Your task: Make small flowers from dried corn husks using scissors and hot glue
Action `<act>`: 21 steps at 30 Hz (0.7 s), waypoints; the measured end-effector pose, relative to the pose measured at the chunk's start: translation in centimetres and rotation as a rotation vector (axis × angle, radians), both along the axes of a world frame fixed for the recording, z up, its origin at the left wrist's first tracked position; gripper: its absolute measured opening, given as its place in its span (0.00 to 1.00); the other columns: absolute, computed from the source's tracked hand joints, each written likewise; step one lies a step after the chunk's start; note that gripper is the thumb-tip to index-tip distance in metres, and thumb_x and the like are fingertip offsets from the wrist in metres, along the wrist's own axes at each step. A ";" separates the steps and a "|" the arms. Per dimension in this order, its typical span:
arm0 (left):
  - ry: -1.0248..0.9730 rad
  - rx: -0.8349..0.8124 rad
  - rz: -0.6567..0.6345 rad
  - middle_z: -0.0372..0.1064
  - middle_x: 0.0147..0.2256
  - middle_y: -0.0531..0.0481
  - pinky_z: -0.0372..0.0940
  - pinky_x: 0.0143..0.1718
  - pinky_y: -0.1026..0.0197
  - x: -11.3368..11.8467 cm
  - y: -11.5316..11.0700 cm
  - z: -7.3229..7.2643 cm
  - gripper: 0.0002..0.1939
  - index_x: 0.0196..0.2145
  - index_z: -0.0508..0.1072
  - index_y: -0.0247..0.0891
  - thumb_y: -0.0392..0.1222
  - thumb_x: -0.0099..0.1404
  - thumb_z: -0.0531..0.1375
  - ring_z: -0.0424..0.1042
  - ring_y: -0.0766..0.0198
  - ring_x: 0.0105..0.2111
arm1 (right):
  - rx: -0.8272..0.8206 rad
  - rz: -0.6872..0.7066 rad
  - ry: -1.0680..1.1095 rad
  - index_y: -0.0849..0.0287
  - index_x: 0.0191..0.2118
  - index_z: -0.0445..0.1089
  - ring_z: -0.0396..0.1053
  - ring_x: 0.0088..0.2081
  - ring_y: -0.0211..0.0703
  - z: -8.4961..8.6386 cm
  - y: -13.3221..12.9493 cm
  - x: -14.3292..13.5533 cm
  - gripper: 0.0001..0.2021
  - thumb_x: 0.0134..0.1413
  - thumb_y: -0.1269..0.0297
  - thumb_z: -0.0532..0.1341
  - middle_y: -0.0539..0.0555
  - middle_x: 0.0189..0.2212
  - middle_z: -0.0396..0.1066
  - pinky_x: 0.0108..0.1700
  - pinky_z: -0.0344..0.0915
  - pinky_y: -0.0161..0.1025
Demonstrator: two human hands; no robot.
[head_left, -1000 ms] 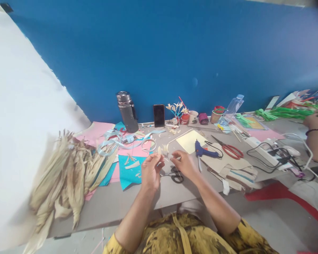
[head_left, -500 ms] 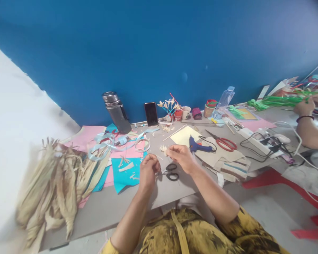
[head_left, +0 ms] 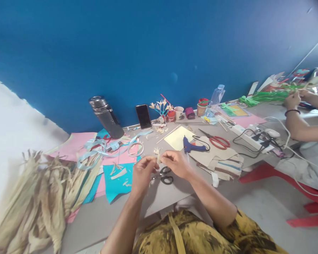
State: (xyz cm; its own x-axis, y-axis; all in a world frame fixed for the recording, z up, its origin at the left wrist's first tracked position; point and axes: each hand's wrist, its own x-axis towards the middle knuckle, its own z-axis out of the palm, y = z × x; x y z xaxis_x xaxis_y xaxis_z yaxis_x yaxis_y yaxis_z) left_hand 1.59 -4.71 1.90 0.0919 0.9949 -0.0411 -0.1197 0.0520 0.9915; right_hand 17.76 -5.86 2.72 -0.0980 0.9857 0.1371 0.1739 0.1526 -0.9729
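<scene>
Looking down on a long grey bench (head_left: 100,211), with a big heap of dry husks (head_left: 18,201) at its left end, reaching to the front corner. Seeing also, by the back edge, a tall flask (head_left: 107,118). Nearer the front edge, to the left of both hands, a blue sheet (head_left: 113,187) with scraps on it. Further right, red-handled scissors (head_left: 211,137) and a blue glue gun (head_left: 192,146). Just below the fingers, toward the front edge, black-handled scissors (head_left: 163,176), partly hidden. Then the left hand (head_left: 143,173) and the right hand (head_left: 176,164), both pinched at the fingertips on one small pale frilled piece (head_left: 158,157). Held over the bench, right of the left hand and left of the right hand, with neither one nearer. Pointing its long way toward the back edge, frilly end farthest from the fingers. Cannot tell how much it tips up.
</scene>
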 end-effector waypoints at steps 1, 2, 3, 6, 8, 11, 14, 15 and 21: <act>-0.007 -0.008 -0.013 0.71 0.24 0.51 0.63 0.26 0.65 0.0 0.0 0.2 0.07 0.30 0.77 0.37 0.42 0.53 0.67 0.67 0.66 0.23 | 0.017 -0.001 -0.031 0.60 0.28 0.71 0.55 0.23 0.33 0.0 -0.1 0.0 0.13 0.58 0.59 0.58 0.46 0.23 0.64 0.25 0.53 0.31; -0.012 -0.021 -0.038 0.72 0.26 0.50 0.63 0.27 0.65 0.0 0.1 0.4 0.08 0.31 0.78 0.37 0.42 0.53 0.66 0.68 0.65 0.25 | 0.034 -0.007 -0.063 0.60 0.28 0.72 0.57 0.24 0.33 0.0 -0.1 0.1 0.12 0.58 0.60 0.58 0.47 0.24 0.66 0.26 0.53 0.31; -0.007 -0.032 -0.066 0.72 0.26 0.49 0.63 0.27 0.65 0.0 0.1 0.5 0.08 0.30 0.78 0.36 0.42 0.53 0.66 0.68 0.65 0.26 | 0.050 -0.015 -0.097 0.60 0.28 0.72 0.59 0.25 0.34 -0.1 -0.1 0.1 0.11 0.58 0.62 0.58 0.47 0.25 0.67 0.27 0.54 0.32; 0.061 -0.027 -0.124 0.68 0.21 0.52 0.59 0.25 0.66 0.2 0.4 0.7 0.08 0.23 0.75 0.36 0.43 0.54 0.66 0.63 0.68 0.22 | 0.080 -0.037 -0.199 0.59 0.28 0.73 0.62 0.27 0.35 -0.5 -0.1 0.4 0.09 0.57 0.64 0.60 0.48 0.26 0.70 0.29 0.55 0.32; 0.068 -0.041 -0.144 0.66 0.19 0.53 0.57 0.24 0.67 0.4 0.7 0.7 0.08 0.22 0.73 0.36 0.41 0.52 0.67 0.60 0.70 0.20 | 0.091 -0.042 -0.261 0.59 0.29 0.73 0.64 0.28 0.36 -0.5 -0.1 1.0 0.08 0.57 0.64 0.61 0.48 0.26 0.71 0.30 0.56 0.32; -0.024 -0.128 -0.153 0.67 0.19 0.53 0.57 0.23 0.67 0.9 1.4 0.5 0.10 0.22 0.72 0.36 0.42 0.50 0.69 0.61 0.70 0.20 | 0.123 -0.081 -0.420 0.58 0.31 0.74 0.68 0.32 0.40 -0.4 0.1 3.2 0.07 0.58 0.64 0.61 0.51 0.30 0.74 0.35 0.60 0.34; -0.179 -0.232 -0.086 0.67 0.21 0.54 0.58 0.22 0.67 1.1 2.3 0.5 0.12 0.24 0.72 0.37 0.41 0.46 0.71 0.63 0.69 0.22 | 0.134 -0.232 -0.763 0.59 0.42 0.75 0.68 0.46 0.48 -0.6 0.6 6.7 0.10 0.57 0.72 0.59 0.58 0.43 0.74 0.47 0.60 0.40; -0.230 -0.265 -0.061 0.66 0.22 0.55 0.58 0.22 0.67 1.1 2.6 0.4 0.13 0.24 0.72 0.37 0.40 0.45 0.72 0.64 0.69 0.23 | 0.113 -0.274 -0.893 0.60 0.46 0.74 0.66 0.49 0.52 -0.9 0.8 7.8 0.14 0.56 0.74 0.58 0.60 0.46 0.73 0.50 0.59 0.42; -0.386 -0.396 -0.009 0.68 0.22 0.54 0.60 0.20 0.67 1.5 3.5 0.0 0.13 0.26 0.70 0.36 0.35 0.44 0.71 0.68 0.69 0.22 | -0.059 -0.249 -1.206 0.64 0.54 0.70 0.62 0.51 0.57 -3.1 2.5 11.8 0.20 0.55 0.75 0.56 0.66 0.50 0.69 0.51 0.56 0.45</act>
State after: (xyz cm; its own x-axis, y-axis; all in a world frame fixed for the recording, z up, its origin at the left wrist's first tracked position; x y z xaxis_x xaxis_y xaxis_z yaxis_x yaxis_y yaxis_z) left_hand 3.04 -1.18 1.95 0.1828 0.9095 -0.3734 -0.4681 0.4145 0.7805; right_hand 29.55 -3.38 -0.40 0.0601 0.9972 0.0441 0.9834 -0.0516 -0.1738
